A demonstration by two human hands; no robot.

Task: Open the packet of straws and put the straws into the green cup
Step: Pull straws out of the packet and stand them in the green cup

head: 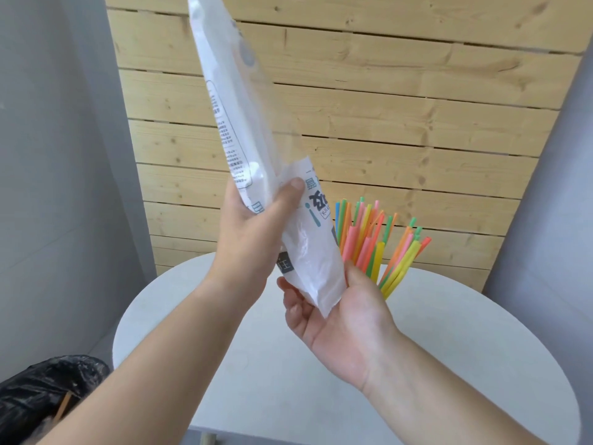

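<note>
Packet (244,123), one; left hand (253,229), right hand (340,316)

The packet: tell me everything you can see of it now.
The packet is a long, whitish translucent plastic bag with dark print, looking flat and empty. It slants, top toward the upper left, above the table. The left hand grips its middle, thumb across the front; the right hand holds its lower end from beneath.
</note>
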